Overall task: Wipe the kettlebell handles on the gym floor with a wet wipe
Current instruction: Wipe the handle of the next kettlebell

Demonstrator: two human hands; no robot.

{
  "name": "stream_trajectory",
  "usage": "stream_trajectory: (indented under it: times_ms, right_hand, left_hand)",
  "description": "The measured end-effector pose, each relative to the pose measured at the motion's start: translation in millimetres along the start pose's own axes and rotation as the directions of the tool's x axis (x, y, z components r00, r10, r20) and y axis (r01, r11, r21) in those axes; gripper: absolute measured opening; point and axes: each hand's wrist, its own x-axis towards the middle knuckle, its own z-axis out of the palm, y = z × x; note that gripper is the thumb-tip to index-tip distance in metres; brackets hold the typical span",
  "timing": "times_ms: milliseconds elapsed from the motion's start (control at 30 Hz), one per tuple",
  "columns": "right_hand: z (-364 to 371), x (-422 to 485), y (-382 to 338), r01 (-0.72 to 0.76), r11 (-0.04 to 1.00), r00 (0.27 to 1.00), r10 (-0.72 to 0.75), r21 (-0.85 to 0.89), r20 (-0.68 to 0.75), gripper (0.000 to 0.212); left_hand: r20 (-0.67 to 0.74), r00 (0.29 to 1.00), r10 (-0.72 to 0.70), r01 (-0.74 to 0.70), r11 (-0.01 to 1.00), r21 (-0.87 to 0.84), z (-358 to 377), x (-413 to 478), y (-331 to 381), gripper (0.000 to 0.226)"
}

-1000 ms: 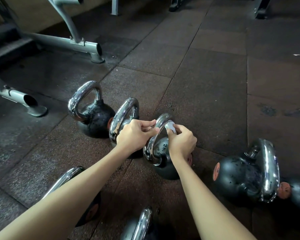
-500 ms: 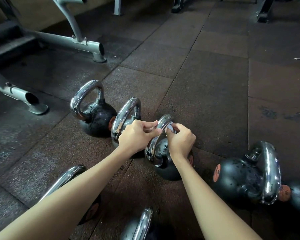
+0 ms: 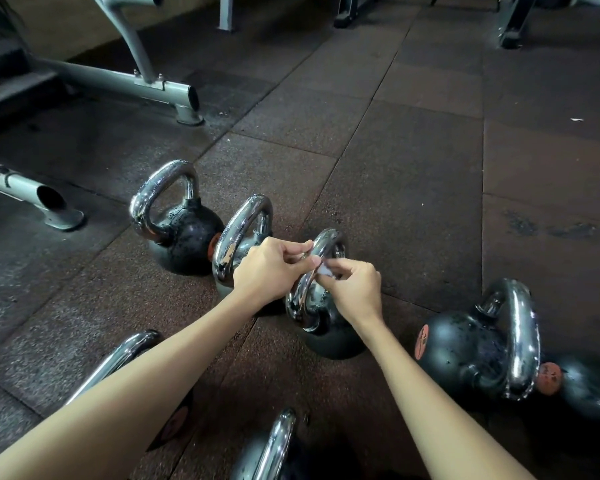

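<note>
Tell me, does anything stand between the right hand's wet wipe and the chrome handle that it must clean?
Nothing visible does. The right hand pinches the small white wet wipe directly against the curved chrome handle of the black kettlebell. The left hand grips the same handle beside it, not in between.

We see black kettlebells with shiny chrome handles and orange round marks, a white wipe, dark brown speckled floor
</note>
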Motion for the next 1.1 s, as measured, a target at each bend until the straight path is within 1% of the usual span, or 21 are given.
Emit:
stream_trajectory:
  times_ms: [67,100,200,233,267,333,433,533,733,833,933,1000,1100]
  right_hand:
    - [1.1,-8.1,3.8,0.015,1.000,0.996,-0.014,-0.005,0.089,0.025]
    - [0.8,-8.6,4.5,0.020,1.000,0.996,-0.020,0.009,0.092,0.024]
    - [-3.1,1.1,2.8,-0.024,0.994,1.000,0.023,0.106,0.006,0.023]
    - [-4.2,2.7,2.1,-0.030,0.991,1.000,0.029,0.132,0.006,0.022]
    - [-5.1,1.5,1.2,-0.033,0.987,0.999,0.029,0.155,0.033,0.021]
    - [-5.5,-5.7,5.2,-0.061,0.980,0.991,0.036,0.190,0.131,0.022]
    - [-8.8,-15.7,18.9,-0.083,0.979,0.959,0.027,0.188,0.283,0.030]
    - [-14.0,-13.8,20.4,-0.093,0.977,0.925,0.013,0.193,0.380,0.030]
    - [-15.2,-6.1,8.0,-0.026,0.998,0.886,-0.005,0.060,0.464,0.030]
    - [-20.0,-5.2,4.3,0.118,0.992,0.835,-0.076,-0.042,0.545,0.027]
    - [-22.8,-1.1,-4.7,0.211,0.972,0.778,-0.104,-0.102,0.620,0.026]
    - [-15.7,3.7,-4.4,0.206,0.970,0.783,-0.084,-0.130,0.617,0.022]
    - [-5.4,4.0,-1.9,0.186,0.976,0.783,-0.075,-0.117,0.618,0.013]
  left_hand:
    - [0.003,1.000,0.004,-0.004,1.000,0.004,0.5,-0.8,1.3,0.039]
    - [0.006,1.000,0.004,-0.004,1.000,0.006,1.3,-0.9,1.2,0.039]
    - [0.012,1.000,-0.001,0.001,1.000,0.007,3.8,-0.1,0.3,0.040]
    - [0.014,1.000,0.002,-0.002,1.000,0.011,4.7,0.1,-0.1,0.040]
    - [0.014,1.000,0.007,-0.007,1.000,0.020,5.5,0.3,-0.4,0.041]
    - [0.016,1.000,0.012,-0.013,0.999,0.038,6.3,0.3,-0.4,0.041]
    - [0.009,1.000,0.018,-0.018,0.999,0.039,5.5,0.6,0.3,0.039]
    - [-0.002,1.000,0.025,-0.025,0.999,0.027,4.2,0.5,0.3,0.038]
    - [0.012,1.000,0.003,-0.003,1.000,0.012,-1.4,0.6,-1.3,0.037]
    - [0.021,1.000,-0.012,0.012,1.000,-0.010,-5.2,2.4,-4.7,0.039]
    - [0.009,1.000,-0.015,0.015,1.000,-0.018,-6.0,2.3,-11.7,0.040]
    - [-0.002,1.000,-0.011,0.011,1.000,-0.018,-5.6,0.4,-14.3,0.040]
    - [0.003,1.000,-0.001,0.001,1.000,-0.024,-4.6,-2.1,-15.5,0.040]
